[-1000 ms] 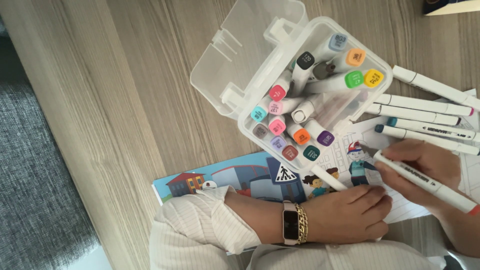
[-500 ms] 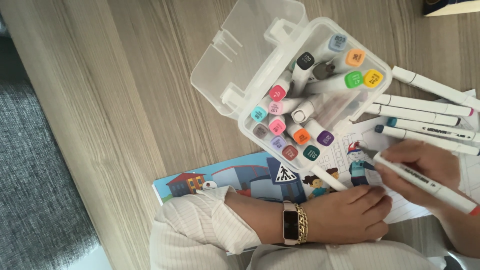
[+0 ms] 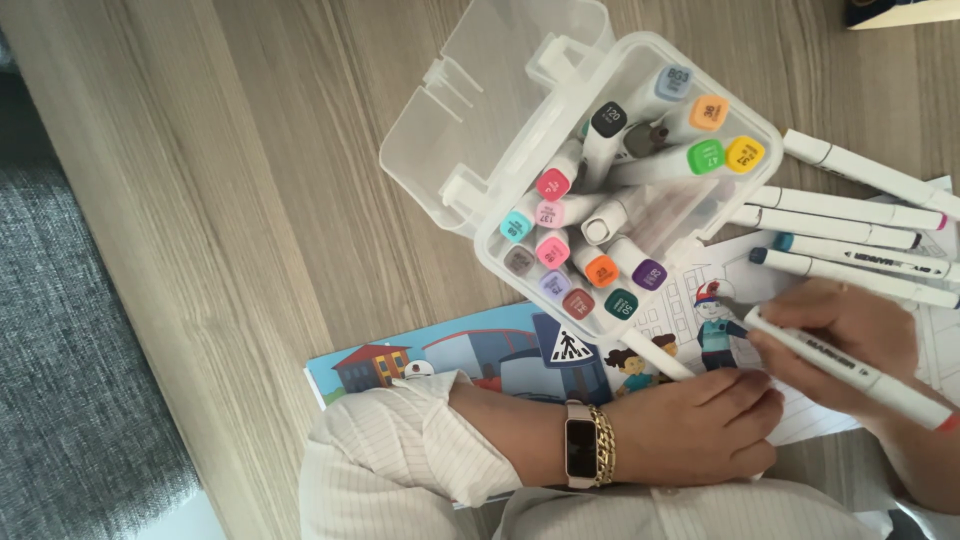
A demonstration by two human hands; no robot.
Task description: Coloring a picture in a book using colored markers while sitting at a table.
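Head view: right hand [image 3: 850, 335] at 4 o'clock, fingers clamped on white marker [image 3: 850, 368], tip on colouring page [image 3: 745, 290] for drawing. Left hand [image 3: 700, 430] lies flat with fingers together, pinning page. Open marker box [image 3: 625, 190] at 1 o'clock, within reach.

just the one head-worn cam here, looking pretty much straight down from close up at the wooden bench [image 3: 250, 200], with the clear marker box [image 3: 600, 190] roughly center and both forearms along the bottom edge
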